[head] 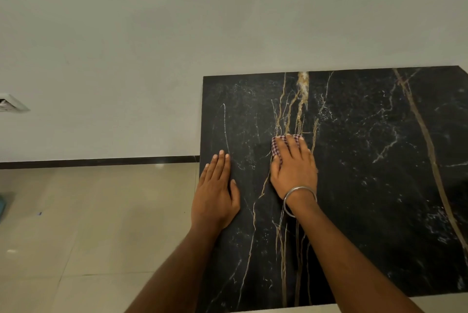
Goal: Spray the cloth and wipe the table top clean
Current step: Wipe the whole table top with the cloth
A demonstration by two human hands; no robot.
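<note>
A black marble table top [367,160] with gold and white veins fills the right half of the view. A small red-and-white checked cloth [278,145] lies on it left of centre. My right hand [293,168], with a metal bangle on the wrist, presses flat on the cloth, covering most of it; only the cloth's far and left edges show. My left hand [215,193] rests flat with straight fingers on the table's left edge, a short way left of the right hand. No spray bottle is in view.
A pale wall rises behind the table, with a white socket plate [11,103] at the far left. Beige floor tiles [88,224] and a dark skirting strip lie left of the table. The table's left edge runs near x 790.
</note>
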